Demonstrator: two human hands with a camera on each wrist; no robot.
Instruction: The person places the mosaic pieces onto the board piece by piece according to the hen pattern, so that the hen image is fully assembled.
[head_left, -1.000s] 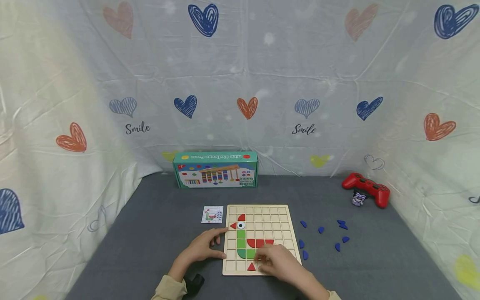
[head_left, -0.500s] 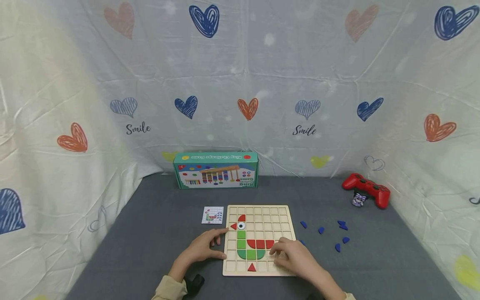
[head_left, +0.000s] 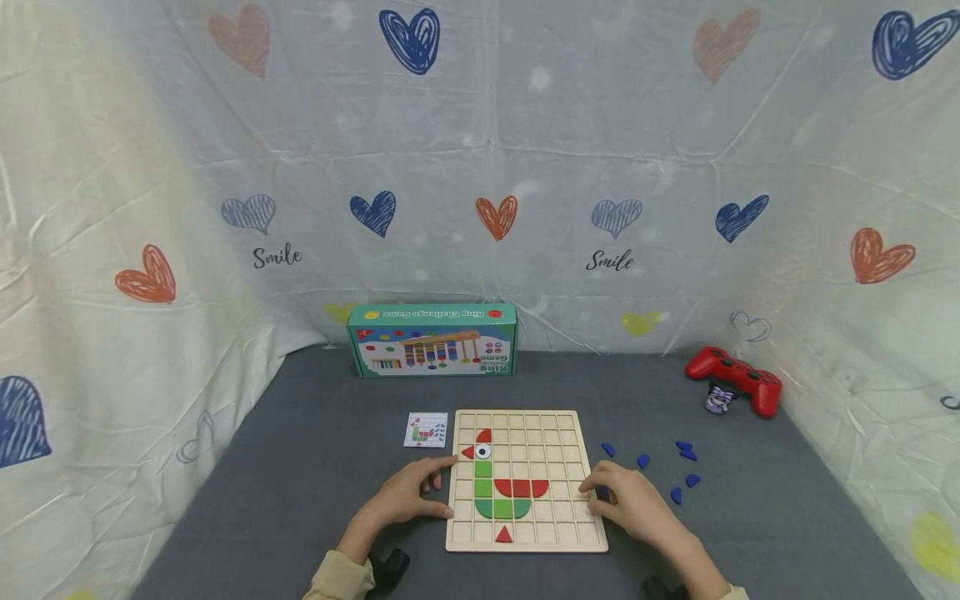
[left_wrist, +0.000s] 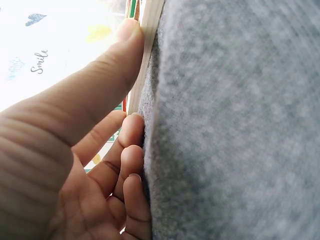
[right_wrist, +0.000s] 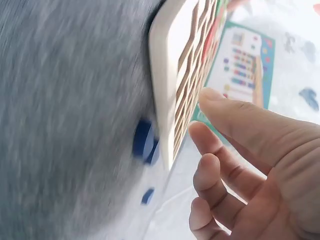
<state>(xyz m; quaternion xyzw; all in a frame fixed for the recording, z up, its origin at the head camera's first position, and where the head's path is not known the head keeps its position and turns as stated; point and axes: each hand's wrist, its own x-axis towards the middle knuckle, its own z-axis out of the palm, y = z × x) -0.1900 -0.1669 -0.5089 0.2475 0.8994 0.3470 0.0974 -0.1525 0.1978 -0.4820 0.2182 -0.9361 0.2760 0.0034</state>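
A wooden grid board [head_left: 555, 442] lies on the grey cloth in the head view. Set in its cells are red, green and white pieces, among them a white eye piece [head_left: 483, 452], green squares [head_left: 483, 469], a row of red pieces [head_left: 521, 488] and a red triangle [head_left: 503, 533]. My left hand [head_left: 405, 492] rests at the board's left edge; the left wrist view shows its thumb [left_wrist: 131, 34] against that edge. Over the right edge hovers my right hand [head_left: 630, 497], fingers loosely bent, nothing held. Blue pieces [right_wrist: 144, 139] lie just beyond that edge, partly hidden by this hand in the head view.
A small pattern card [head_left: 425, 430] lies left of the board. Behind stands a green game box [head_left: 432, 342]. More blue pieces [head_left: 686, 451] are scattered at right, below a red game controller [head_left: 735, 379] with a small charm [head_left: 719, 398]. A heart-printed cloth hangs behind.
My right hand has moved right across the board to its right edge, leaving a green rounded piece at the end of the lower green row. The left hand stays put.
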